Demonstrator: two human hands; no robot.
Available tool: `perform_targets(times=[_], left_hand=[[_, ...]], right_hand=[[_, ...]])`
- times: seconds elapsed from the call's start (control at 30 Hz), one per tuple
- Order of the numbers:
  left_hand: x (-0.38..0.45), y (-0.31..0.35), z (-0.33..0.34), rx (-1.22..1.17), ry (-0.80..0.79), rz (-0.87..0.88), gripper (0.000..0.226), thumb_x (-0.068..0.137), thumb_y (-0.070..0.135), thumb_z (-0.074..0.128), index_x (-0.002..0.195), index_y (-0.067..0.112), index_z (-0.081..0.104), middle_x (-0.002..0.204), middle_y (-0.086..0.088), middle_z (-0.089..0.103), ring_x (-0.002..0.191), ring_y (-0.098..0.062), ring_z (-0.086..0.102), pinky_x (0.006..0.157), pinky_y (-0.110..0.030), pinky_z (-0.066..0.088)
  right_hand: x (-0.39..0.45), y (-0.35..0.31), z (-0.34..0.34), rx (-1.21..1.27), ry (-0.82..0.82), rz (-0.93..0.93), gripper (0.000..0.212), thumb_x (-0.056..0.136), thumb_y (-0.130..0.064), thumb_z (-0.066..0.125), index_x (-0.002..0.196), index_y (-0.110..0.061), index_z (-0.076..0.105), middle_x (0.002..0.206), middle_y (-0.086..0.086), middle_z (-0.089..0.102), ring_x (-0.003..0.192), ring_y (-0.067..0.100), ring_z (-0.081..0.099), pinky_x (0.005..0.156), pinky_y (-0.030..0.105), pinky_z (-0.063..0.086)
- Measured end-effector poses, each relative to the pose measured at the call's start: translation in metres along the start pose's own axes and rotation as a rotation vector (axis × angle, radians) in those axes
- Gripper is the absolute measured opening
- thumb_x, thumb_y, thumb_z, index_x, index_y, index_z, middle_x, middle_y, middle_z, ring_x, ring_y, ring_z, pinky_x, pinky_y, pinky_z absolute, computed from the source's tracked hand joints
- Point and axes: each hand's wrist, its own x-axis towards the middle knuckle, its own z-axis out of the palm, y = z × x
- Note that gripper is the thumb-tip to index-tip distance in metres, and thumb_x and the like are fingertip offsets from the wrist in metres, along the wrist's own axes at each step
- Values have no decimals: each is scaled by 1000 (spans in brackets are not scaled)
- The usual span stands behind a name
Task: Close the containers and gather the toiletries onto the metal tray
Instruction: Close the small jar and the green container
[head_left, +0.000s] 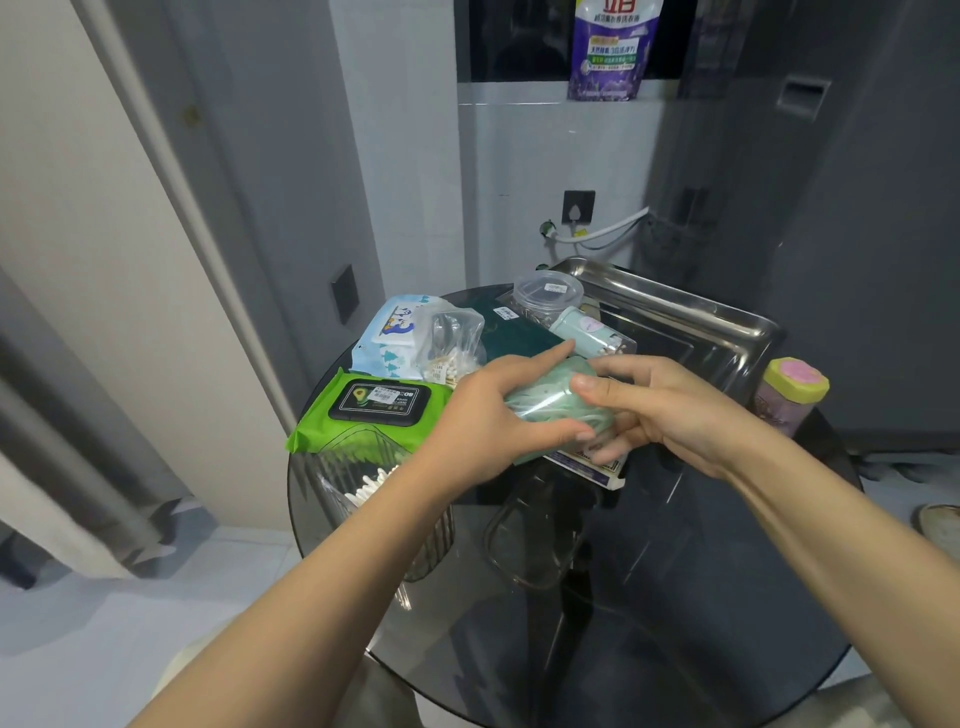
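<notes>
My left hand (485, 415) and my right hand (660, 405) both grip a pale green clear-lidded case (550, 402) held over the middle of the round glass table (623, 597). A flat box (597, 465) lies just under the case. The metal tray (691, 322) sits at the table's far right, with a mint cotton-swab tube (587, 330) and a round clear jar (545, 293) at its left rim. A green wet-wipes pack (371, 408), a blue tissue pack (392, 332) and a clear bag of swabs (452, 343) lie on the left.
A clear holder of white cotton swabs (363, 488) stands at the table's left edge, partly behind my left forearm. A purple canister with a yellow-pink lid (792, 389) stands at the right, beside the tray. A grey curtain hangs at the far left. A purple refill pouch (613, 47) hangs on the wall.
</notes>
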Motion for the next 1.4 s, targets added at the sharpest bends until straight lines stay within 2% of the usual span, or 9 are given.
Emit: perform_targets(times=[0.17,0.37,0.47,0.6,0.73,0.9,1.07,1.17,1.4], left_hand=[[3,2,-1,89,-19,71,76,63,32,84,132,30,52,114,6,59,108,-3,55,94,-8,37],[9,2,-3,0,-39,-52,84,60,47,82,135,37,46,127,9,60,115,-1,56,102,-20,41],[9,5,3,-15,-29,-53,77,64,46,77,134,29,49,124,12,62,111,0,59,100,-22,45],[11,9,10,-65,-29,-78,78,67,54,72,137,32,45,126,14,60,113,2,57,97,-19,44],[11,19,17,-252,35,-65,61,78,28,73,134,29,48,114,21,62,99,17,58,82,-4,43],[13,25,23,-326,-50,-145,32,85,62,44,109,49,61,119,15,66,117,-1,57,105,-28,41],[13,23,27,-488,-146,-367,40,87,62,39,107,38,64,91,15,73,72,5,67,68,-20,50],[14,19,26,-542,-90,-428,40,86,55,50,111,27,65,91,5,71,64,-3,65,68,-24,49],[19,16,29,-545,-24,-452,33,85,45,57,100,18,70,83,-3,71,55,-6,63,62,-25,50]], right_hand=[[-2,1,3,7,28,29,58,67,-46,64,112,-10,64,81,16,72,62,19,71,55,28,58],[-5,-4,-7,99,-16,26,48,78,-44,53,117,-17,62,104,15,72,83,26,71,76,38,59],[-6,-3,-10,148,52,18,38,88,-31,53,121,-14,61,103,14,72,76,22,69,67,28,60],[-6,-1,-7,374,112,110,41,71,-37,64,106,-16,67,92,6,69,62,12,66,62,22,55],[-7,-1,-3,657,-46,272,64,72,-54,59,124,-18,55,119,23,62,99,38,67,82,47,57],[-11,-2,-4,737,-124,239,64,83,-56,46,138,-24,42,124,33,57,107,45,62,86,51,54],[-10,1,-6,579,47,210,49,83,-49,53,127,-27,54,121,21,62,99,33,65,82,37,52],[-8,4,-5,582,92,143,35,86,-34,57,121,-31,60,114,14,64,91,29,65,80,35,54],[-6,8,-12,537,85,122,45,70,-32,65,115,-29,64,109,14,67,89,30,67,84,38,54]])
